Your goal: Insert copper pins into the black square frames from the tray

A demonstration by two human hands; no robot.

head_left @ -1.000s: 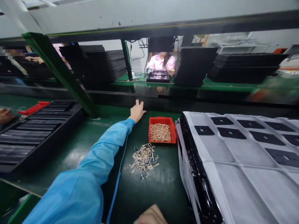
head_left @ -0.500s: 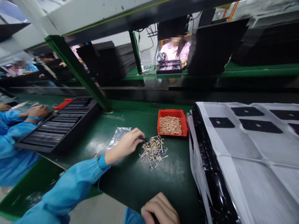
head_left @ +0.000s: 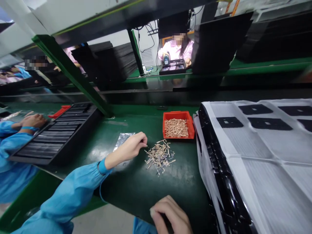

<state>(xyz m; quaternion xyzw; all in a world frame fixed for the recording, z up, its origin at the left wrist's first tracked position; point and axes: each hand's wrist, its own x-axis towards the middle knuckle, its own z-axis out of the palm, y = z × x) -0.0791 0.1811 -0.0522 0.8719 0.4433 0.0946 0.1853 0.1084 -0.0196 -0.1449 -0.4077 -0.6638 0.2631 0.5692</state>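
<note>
Far to the left of the red bin (head_left: 190,127), a slotted black tray (head_left: 75,139) is being seen, with a co-worker's hands (head_left: 32,121) being held beside its far end. Closer on the bin's left, a silvery bag (head_left: 122,139) is being partly covered by the left hand (head_left: 131,146). The thumb and fingers of this hand are being pressed together at the tips, just beside the loose strips (head_left: 158,154); whether a strip is being pinched cannot be told. These loose strips are being spread on the bench (head_left: 136,188) at the near side of the bin, slightly to its left. The work is being judged as only partly done: many strips are being held inside the bin, while this pile is being left outside, and the full amount is not being shown. No common direction is being followed by the pile; its long axes are being crossed at many angles, and one strip at its right edge is being pointed rightward and slightly away. Nearer than the bin, the right hand (head_left: 174,216) is being held half curled, its thumb apart from the fingers; any grip cannot be told. Right of the bin, a stack under a white sheet (head_left: 243,156) is being seen.
</note>
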